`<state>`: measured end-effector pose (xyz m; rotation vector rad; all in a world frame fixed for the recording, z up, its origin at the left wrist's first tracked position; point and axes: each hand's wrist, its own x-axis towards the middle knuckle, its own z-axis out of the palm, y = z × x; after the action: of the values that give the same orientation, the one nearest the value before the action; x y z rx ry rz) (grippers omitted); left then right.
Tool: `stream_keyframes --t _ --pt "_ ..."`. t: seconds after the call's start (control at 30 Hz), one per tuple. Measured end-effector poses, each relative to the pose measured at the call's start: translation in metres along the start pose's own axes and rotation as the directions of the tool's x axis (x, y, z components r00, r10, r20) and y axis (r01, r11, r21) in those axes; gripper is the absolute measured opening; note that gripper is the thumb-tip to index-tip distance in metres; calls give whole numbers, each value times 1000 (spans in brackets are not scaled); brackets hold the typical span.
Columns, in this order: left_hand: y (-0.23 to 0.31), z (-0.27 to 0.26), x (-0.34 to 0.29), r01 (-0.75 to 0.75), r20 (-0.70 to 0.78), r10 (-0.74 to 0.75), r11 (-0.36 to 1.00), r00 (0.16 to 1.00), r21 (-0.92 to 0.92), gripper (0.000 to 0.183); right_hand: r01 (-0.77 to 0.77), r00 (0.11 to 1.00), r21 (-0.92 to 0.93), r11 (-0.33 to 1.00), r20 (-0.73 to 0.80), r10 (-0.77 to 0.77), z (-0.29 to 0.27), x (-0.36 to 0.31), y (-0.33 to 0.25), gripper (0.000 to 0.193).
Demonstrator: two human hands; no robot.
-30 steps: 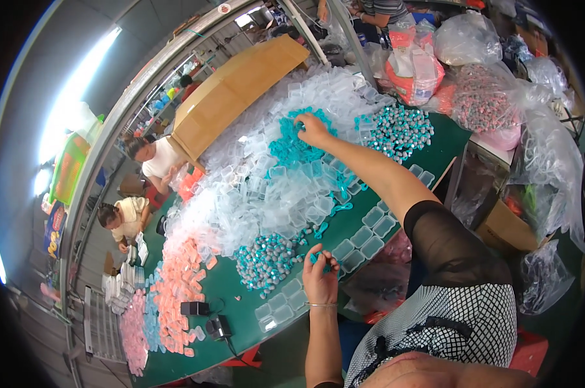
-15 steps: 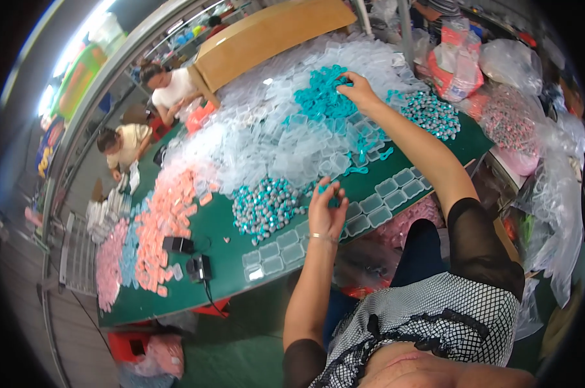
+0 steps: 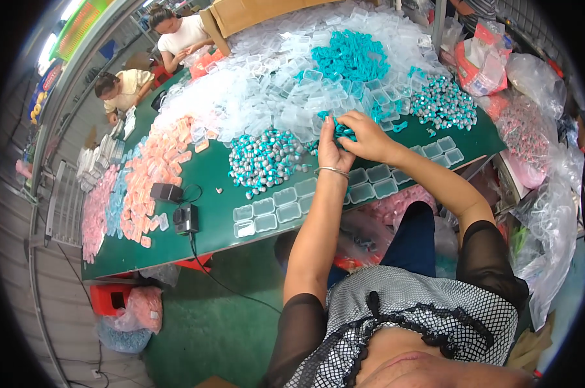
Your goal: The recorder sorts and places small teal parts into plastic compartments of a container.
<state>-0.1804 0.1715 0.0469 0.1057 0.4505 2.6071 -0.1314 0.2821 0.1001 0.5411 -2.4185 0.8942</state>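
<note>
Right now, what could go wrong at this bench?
Teal pieces held between the left hand and right hand might slip and scatter. Clear trays line the table's front edge, near the left forearm, which could knock one off. The black cord hanging over that edge may snag and drag the black device.

Glossy clear plastic boxes [image 3: 265, 223], smooth teal plastic pieces [image 3: 350, 57], matt brown cardboard [image 3: 260, 14], smooth tabletop [image 3: 218, 223]
</note>
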Motion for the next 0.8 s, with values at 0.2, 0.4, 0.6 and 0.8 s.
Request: stream_keyframes --t 0.2,0.4,0.6,0.8 --pt "-4 12 -11 5 -173 13 994 985 107 19 17 999 21 1000 32 -17 -14 -11 13 38" --pt "-22 26 -16 60 -269 -16 986 963 154 22 -345 939 541 767 189 289 -33 -26 25 29" --pt "-46 33 -7 138 -281 -97 982 955 132 23 -479 861 682 553 243 447 -61 -46 33 27" --pt "-69 26 1 185 -248 -156 978 956 100 25 -517 794 742 426 231 562 -95 -77 51 33"
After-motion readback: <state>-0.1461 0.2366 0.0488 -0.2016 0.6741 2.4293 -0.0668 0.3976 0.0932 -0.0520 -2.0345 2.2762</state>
